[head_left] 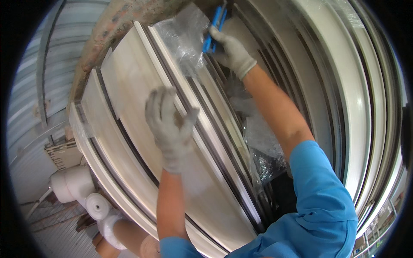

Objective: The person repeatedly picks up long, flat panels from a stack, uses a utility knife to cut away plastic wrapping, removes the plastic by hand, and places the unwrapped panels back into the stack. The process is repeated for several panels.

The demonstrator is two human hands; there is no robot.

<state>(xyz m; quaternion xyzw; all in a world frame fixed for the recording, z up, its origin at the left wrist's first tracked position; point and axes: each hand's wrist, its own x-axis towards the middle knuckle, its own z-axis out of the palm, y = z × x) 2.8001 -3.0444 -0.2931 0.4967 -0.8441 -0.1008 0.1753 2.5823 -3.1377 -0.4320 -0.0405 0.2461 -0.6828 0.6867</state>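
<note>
My right hand [232, 49], in a pale work glove, grips a blue utility knife [211, 36] near the far end of the stack. Clear plastic film [187, 36] lies crumpled just left of the knife, over the panel ends. My left hand [165, 124], also gloved and slightly blurred, has its fingers spread and holds nothing. It is over a wide cream panel [129, 81], its thumb by the raised edge strip; whether it touches cannot be told. More loose film [262, 133] hangs in the gap below my right forearm.
Several long, pale panels [318, 26] stand close together on the right, with dark gaps between. A rough brick edge [99, 38] runs along the far left, beside corrugated sheeting [51, 73]. White rolls [73, 182] of wrapping material lie at the lower left.
</note>
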